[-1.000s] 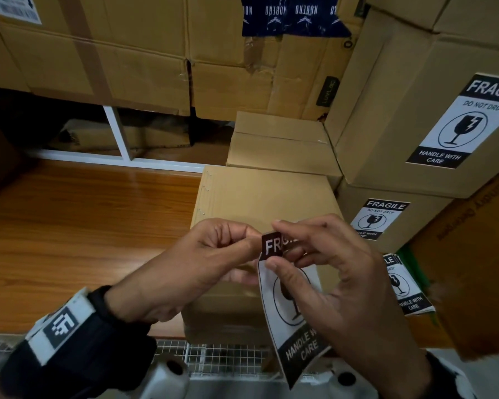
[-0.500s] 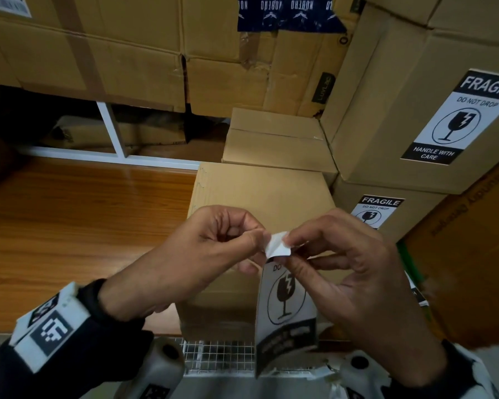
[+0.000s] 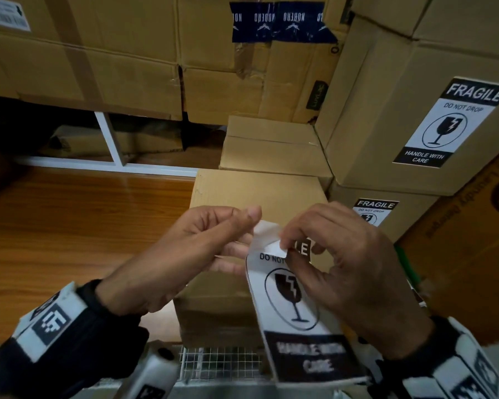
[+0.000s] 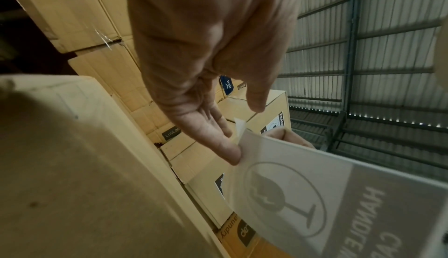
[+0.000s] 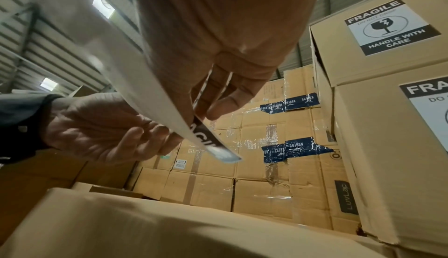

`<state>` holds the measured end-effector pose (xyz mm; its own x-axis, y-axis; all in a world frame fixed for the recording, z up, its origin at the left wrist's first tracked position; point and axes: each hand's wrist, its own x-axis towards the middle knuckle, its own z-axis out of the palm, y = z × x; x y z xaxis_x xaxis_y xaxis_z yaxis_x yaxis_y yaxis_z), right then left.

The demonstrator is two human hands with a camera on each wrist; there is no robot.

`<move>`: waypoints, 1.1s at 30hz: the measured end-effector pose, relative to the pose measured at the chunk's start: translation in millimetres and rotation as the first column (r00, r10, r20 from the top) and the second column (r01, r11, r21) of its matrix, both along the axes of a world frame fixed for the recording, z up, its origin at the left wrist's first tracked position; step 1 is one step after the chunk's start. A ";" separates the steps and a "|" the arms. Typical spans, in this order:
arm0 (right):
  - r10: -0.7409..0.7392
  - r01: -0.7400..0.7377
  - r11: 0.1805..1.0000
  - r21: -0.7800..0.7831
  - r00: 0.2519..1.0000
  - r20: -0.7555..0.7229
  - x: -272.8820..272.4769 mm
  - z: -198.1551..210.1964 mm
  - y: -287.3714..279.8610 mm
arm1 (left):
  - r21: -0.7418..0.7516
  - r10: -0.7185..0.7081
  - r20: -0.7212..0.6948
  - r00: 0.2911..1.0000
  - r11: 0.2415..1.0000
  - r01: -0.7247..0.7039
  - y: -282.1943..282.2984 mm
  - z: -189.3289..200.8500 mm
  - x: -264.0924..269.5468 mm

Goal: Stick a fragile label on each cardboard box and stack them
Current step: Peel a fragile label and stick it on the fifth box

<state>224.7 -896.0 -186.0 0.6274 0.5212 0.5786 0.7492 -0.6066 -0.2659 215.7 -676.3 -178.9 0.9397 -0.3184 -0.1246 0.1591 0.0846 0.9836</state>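
Stacked cartons (image 3: 133, 61) fill the background behind a wooden table (image 3: 69, 226). On the table, directly below both hands, stands an unlabelled box (image 3: 260, 191); a second plain box (image 3: 271, 148) sits behind it. At right, two stacked boxes already carry labels: the upper (image 3: 386, 110) and the lower (image 3: 409, 208). Both hands hold a fragile label (image 3: 294, 300) above the near box. Left hand (image 3: 185, 254): grip pinching the white backing corner (image 3: 267, 228) between thumb and fingers. Right hand (image 3: 355, 272): grip pinching the peeled black top edge of the label, folded forward so that the letters "LE" show. The label's lower part hangs toward the camera, its print facing up.
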 end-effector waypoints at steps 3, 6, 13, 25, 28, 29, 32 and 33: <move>-0.005 0.006 1.000 -0.018 1.000 0.028 0.3 0.2 1.2 | 0.044 -0.006 0.045 0.999 0.999 0.004 2.3 -2.3 -1.3; -0.012 0.015 0.999 -0.038 0.997 0.076 0.1 -2.1 5.7 | 0.092 -0.001 0.053 0.999 0.996 -0.004 7.1 -7.3 0.1; 0.046 -0.044 0.999 -0.027 0.995 0.093 -1.4 2.1 10.7 | 0.197 0.109 0.073 0.991 0.973 -0.121 14.4 -13.6 5.3; 0.173 -0.162 0.981 -0.103 0.979 0.107 -9.8 13.3 -4.7 | 0.293 0.369 0.163 0.915 0.868 -0.402 31.8 -23.7 27.7; 0.189 -0.177 0.979 -0.099 0.973 0.132 -11.3 13.4 -10.7 | 0.318 0.415 0.204 0.887 0.829 -0.461 37.1 -23.9 29.5; 0.197 -0.184 0.978 -0.098 0.971 0.137 -11.2 12.9 -13.5 | 0.326 0.436 0.213 0.874 0.812 -0.484 39.2 -24.0 29.9; 0.238 -0.225 0.968 -0.106 0.963 0.128 -10.5 13.0 -23.8 | 0.327 0.516 0.218 0.828 0.761 -0.560 44.1 -23.2 30.3; 0.253 -0.239 0.965 -0.111 0.959 0.130 -10.2 13.1 -27.5 | 0.333 0.539 0.218 0.814 0.743 -0.581 45.3 -22.4 29.7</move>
